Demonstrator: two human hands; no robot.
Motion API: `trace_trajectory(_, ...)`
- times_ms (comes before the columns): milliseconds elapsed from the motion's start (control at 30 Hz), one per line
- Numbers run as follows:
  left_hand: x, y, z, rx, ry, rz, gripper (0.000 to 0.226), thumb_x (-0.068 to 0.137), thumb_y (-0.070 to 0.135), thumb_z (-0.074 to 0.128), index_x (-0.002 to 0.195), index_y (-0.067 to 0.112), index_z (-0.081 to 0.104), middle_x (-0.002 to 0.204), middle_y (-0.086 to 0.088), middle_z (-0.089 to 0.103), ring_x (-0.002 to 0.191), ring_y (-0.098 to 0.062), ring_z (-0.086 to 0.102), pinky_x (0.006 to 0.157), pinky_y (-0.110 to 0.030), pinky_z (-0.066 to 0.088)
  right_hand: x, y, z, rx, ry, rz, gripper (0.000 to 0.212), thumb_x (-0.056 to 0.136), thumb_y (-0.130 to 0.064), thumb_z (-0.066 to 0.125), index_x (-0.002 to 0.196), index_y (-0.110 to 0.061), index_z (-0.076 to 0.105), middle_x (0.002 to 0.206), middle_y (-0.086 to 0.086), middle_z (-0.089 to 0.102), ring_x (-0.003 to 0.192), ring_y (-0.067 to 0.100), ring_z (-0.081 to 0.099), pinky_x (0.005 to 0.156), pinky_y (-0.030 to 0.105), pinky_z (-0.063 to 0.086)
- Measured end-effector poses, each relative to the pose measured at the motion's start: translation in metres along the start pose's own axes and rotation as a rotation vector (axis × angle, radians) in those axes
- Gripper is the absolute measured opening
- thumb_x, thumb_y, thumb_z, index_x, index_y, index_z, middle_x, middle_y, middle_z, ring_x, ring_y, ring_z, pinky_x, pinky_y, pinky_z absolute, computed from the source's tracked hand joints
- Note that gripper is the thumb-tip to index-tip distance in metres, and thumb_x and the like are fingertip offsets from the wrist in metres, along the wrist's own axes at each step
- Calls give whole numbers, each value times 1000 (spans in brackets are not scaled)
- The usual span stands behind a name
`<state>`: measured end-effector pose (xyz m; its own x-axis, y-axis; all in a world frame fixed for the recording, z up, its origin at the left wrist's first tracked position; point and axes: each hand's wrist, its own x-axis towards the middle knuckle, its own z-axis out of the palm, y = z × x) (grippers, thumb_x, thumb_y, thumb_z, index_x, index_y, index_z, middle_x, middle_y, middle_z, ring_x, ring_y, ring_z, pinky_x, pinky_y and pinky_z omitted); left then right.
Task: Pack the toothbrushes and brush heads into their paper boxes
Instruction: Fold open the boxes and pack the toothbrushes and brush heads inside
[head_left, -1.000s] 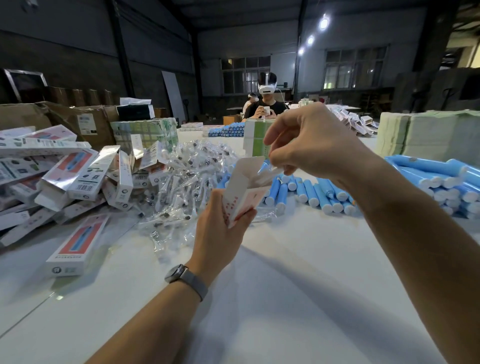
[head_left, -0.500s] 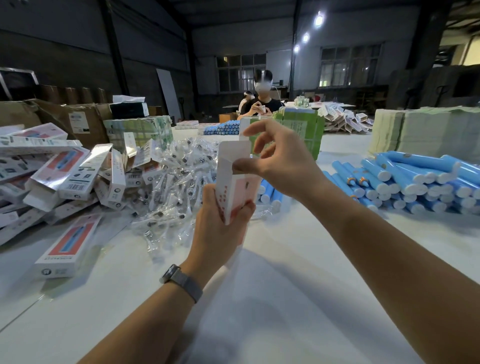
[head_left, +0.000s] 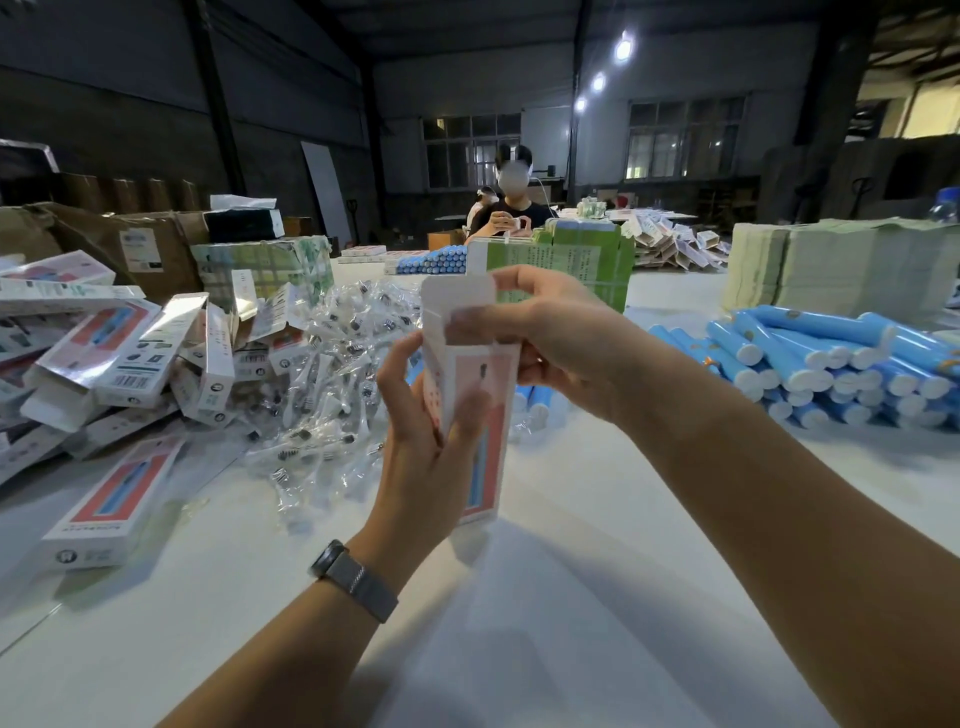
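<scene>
1. the left hand (head_left: 431, 431) grips the box (head_left: 478, 410) by its lower half, fingers and thumb curled round the sides, and holds it upright above the middle of the bench (head_left: 597, 597), touching nothing below.
2. the right hand (head_left: 550, 338) is at the box's open top; its fingers are bent at the mouth and pinch or press a side flap, while the top flap (head_left: 457, 296) stands straight up, unfolded.
3. what lies inside the box is hidden, so i cannot tell whether a toothbrush or head is already in it.
4. the step in hand looks like working the top end of the box, either spreading it for loading or folding the small flaps to close it; the frame does not settle which.
5. if the box is empty, the next move calls for freeing the right hand to fetch a toothbrush from the blue pile (head_left: 831, 364) toward the right edge, and a bagged head from the heap (head_left: 332, 374) left of centre.
6. if it is full, the side flaps need tucking flat first, then the top flap bends over and its tongue slides in while the left hand keeps the box square.
7. packed boxes (head_left: 124, 364) lie piled along the left edge.
</scene>
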<state>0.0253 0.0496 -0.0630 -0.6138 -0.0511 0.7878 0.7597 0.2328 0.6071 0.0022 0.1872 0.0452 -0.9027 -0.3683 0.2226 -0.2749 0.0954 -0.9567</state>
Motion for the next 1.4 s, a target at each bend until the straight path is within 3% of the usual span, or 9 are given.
trace_trajectory(100,0,4,1,-22,-10,48,56,97,39,49,140,43,13,130,-18,56,109,-25,66,90,-47,58,-5,2,1,9,-4,-26,33,80,-21,71,111,-25,61,95,6,71,82,24,64,72,40,51)
trace_trajectory(267,-8,6,6,6,-125,63,50,98,44,46,137,60,20,140,-20,51,118,-32,61,93,-56,53,-17,18,-1,-86,4,24,30,87,-25,71,115,-22,65,99,4,76,101,30,70,89,48,53)
trace_trajectory(500,-8,0,5,-103,-33,-41,45,100,29,47,133,56,31,110,-1,64,89,-23,66,75,-47,60,-17,24,-1,114,104,-232,33,76,-20,68,108,-26,62,82,-7,64,70,10,63,59,29,49)
trace_trajectory(600,-7,0,5,-163,8,-71,40,100,29,47,130,51,34,104,3,64,84,-25,64,70,-39,60,-18,36,1,67,177,-399,37,76,-14,70,109,-31,64,88,-11,65,75,9,62,61,23,49)
trace_trajectory(733,-7,2,5,-182,6,-79,36,100,27,45,129,43,32,100,14,64,80,-12,64,69,-32,60,-19,46,2,-63,255,-566,35,81,-17,75,109,-34,64,97,-13,69,81,8,64,78,33,55)
trace_trajectory(900,-7,4,3,-235,-1,-107,34,98,23,43,124,45,36,91,14,61,79,-14,59,71,-42,58,-20,48,4,-144,266,-636,29,85,-14,75,101,-35,65,97,-19,70,79,4,62,67,16,50)
trace_trajectory(1067,-7,7,1,-241,-51,-90,38,99,24,43,116,58,41,92,8,61,79,-15,61,73,-43,60,-19,50,0,-398,268,-726,13,88,-14,72,97,-23,69,90,-7,71,75,11,59,63,31,50)
trace_trajectory(1200,-7,6,0,-280,-56,-124,39,98,21,45,116,56,43,93,7,64,80,-19,62,75,-58,56,-19,46,-2,-280,212,-694,17,85,-16,72,86,-31,64,85,-7,70,70,10,54,62,27,44)
trace_trajectory(1400,-5,5,-2,-320,-53,-131,39,97,19,46,111,55,47,89,8,66,77,-17,63,73,-53,59,-18,44,-2,-142,126,-667,28,81,-15,73,82,-41,64,83,-9,69,70,13,50,63,37,45)
